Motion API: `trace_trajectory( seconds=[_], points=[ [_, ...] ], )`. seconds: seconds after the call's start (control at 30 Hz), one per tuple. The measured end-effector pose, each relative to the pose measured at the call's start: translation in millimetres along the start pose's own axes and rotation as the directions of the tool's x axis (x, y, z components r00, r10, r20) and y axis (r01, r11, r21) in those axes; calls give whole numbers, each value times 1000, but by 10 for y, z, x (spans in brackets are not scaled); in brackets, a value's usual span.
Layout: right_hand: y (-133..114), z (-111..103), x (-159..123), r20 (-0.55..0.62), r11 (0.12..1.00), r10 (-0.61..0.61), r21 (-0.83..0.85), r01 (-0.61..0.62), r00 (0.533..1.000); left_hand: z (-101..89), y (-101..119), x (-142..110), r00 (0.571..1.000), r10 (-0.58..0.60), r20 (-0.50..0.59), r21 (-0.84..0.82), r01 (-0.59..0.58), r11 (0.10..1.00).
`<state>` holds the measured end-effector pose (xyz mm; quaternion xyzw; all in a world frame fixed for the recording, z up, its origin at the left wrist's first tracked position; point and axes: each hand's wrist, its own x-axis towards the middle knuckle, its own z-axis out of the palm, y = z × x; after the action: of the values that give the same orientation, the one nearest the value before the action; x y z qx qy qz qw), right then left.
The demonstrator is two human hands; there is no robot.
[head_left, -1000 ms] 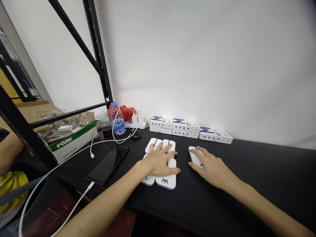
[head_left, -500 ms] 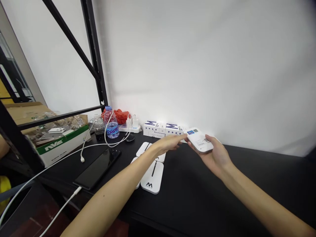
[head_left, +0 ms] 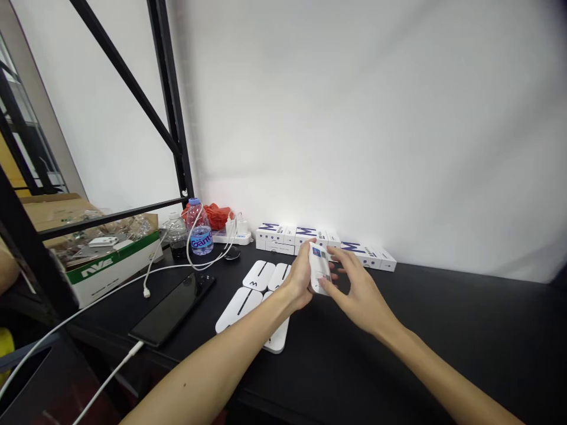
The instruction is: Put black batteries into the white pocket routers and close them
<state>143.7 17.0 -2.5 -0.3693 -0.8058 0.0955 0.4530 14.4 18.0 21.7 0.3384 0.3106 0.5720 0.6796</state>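
A flat white device with rounded corners is held up between my two hands above the desk, its labelled side showing a small blue sticker. My left hand grips its left edge. At its right edge is my right hand, thumb at the lower corner and fingertips along the side. Below my left forearm, several matching white devices lie on the desk, such as the one at the back left, each with a dark stripe; my arm partly covers some of them.
White boxes with a purple M line the wall. To the left are a black tablet-like device with a white cable, a water bottle, a power strip and an open carton. A black metal frame rises there.
The white device has moved left and turned more upright. My left hand has come round its left edge, while my right hand has shifted left with it and loosened its wrap. More wall boxes show.
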Motion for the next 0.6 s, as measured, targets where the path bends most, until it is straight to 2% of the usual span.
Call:
trace_trajectory(
  seconds=[0.07, 0.17, 0.33, 0.47, 0.6],
  points=[
    [-55, -18, -19, 70, 995, -50, 88, 44, 996, -8, 0, -12, 997, 73, -22, 110, -70, 991],
    [-111, -17, -53, 62, 991, -67, 117, 60, 996, -23, -52, -20, 982, 187, -25, 313, -171, 934],
    [-155, -10, -86, 67, 989, -38, 143, 28, 997, -78, -148, -33, 939, 342, 19, 626, -278, 728],
    [-177, 20, -121, 57, 997, -13, 81, 8, 998, -72, -140, -69, 913, 408, 23, 723, -297, 624],
    [-179, 67, -157, 42, 999, -38, -33, 40, 998, -60, -119, -87, 930, 366, 37, 760, -264, 594]
  ],
)
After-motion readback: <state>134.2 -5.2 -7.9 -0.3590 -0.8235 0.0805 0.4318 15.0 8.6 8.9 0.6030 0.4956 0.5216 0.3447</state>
